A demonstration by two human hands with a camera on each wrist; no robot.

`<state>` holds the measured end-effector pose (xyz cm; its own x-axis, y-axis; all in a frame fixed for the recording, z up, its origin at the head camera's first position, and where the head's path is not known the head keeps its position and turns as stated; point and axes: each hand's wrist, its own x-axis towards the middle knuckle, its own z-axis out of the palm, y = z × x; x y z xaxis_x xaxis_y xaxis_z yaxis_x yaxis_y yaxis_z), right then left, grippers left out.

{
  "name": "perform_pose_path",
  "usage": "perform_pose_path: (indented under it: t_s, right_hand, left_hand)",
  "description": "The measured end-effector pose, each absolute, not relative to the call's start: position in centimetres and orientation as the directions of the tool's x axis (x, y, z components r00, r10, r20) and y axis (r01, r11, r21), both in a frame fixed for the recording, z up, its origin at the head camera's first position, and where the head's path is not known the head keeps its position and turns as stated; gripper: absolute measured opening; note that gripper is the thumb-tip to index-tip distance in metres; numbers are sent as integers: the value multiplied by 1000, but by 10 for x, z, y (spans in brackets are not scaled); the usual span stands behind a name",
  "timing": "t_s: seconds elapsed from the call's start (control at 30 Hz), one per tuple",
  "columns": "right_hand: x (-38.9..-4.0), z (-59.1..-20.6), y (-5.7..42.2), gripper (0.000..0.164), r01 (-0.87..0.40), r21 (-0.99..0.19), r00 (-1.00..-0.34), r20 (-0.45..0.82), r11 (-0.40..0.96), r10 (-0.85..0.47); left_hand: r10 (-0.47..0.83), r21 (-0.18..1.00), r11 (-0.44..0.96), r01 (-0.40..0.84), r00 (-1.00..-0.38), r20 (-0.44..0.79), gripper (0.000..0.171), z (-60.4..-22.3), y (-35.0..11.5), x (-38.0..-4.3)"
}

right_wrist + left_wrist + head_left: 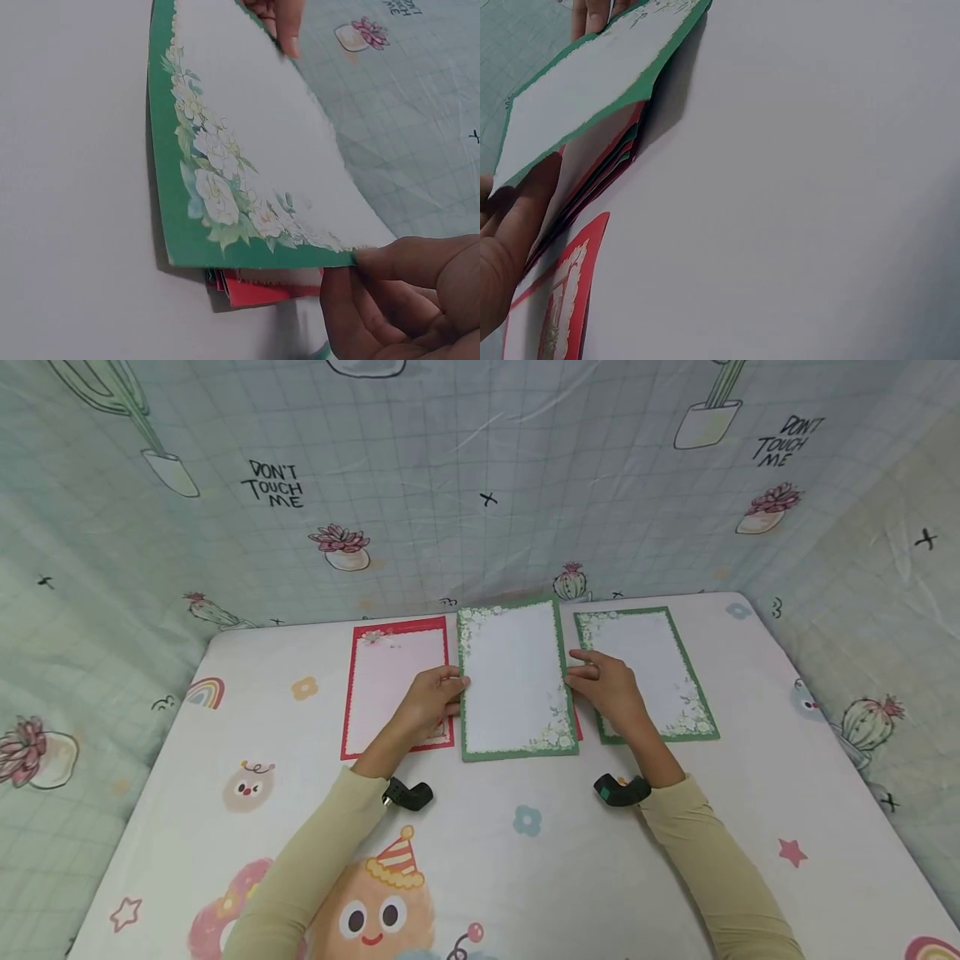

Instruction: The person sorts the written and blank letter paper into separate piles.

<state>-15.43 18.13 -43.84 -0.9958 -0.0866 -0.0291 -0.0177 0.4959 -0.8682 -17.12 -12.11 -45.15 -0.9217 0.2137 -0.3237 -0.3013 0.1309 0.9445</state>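
Observation:
Both hands hold a green-bordered sheet of floral paper (pixel 513 681) by its two long edges, raised over a stack of sheets. My left hand (pixel 431 700) pinches its left edge, thumb on top. At the right edge my right hand (pixel 606 687) pinches it between thumb and fingers, as the right wrist view also shows. Beneath it, the stack with a red-bordered sheet (pixel 592 154) on top shows several red and green edges. A red-bordered sheet (pixel 397 672) lies to the left, partly under the left hand. Another green-bordered sheet (pixel 645 668) lies to the right, behind the right hand.
The white table cover (pixel 525 885) bears printed cartoon figures, flowers and stars. A patterned cloth (pixel 420 460) hangs behind the table's back edge and along both sides. Each wrist wears a small black camera, one on the left wrist (pixel 408 794) and one on the right (pixel 622 790).

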Motion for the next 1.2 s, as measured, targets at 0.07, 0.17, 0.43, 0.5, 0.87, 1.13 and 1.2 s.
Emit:
perform_pose_path:
  t_s: [0.07,0.17,0.43,0.5,0.87,1.13,1.2]
  right_hand:
    - [-154,-438,181,45,-19,-878,-995,-29,478,-92]
    - [-154,-438,181,41,-25,-902,-995,-20,431,-100]
    - [-154,-440,180,37,-29,-948,-998,8,316,-67]
    - [-154,-441,180,37,-18,-955,-999,3,296,-54]
    - [-152,-439,181,35,-35,-975,-998,21,221,-67]
    - [-151,-439,185,36,-12,-976,-998,0,216,-56]
    - [-152,-439,185,36,-17,-976,-998,5,218,-56]
  left_hand:
    - [209,950,108,-293,-928,-310,28,-452,-121,-171]
    - [208,956,69,-286,-933,-294,27,-452,-121,-171]
    - [185,961,-2,-278,-944,-273,27,-450,-121,-169]
    - [181,962,-12,-274,-946,-268,26,-450,-121,-168]
    - [166,950,-26,-313,-938,-304,27,-448,-124,-167]
    - [187,935,-84,-344,-927,-324,38,-448,-121,-170]
    - [188,934,-95,-344,-928,-322,39,-448,-121,-170]
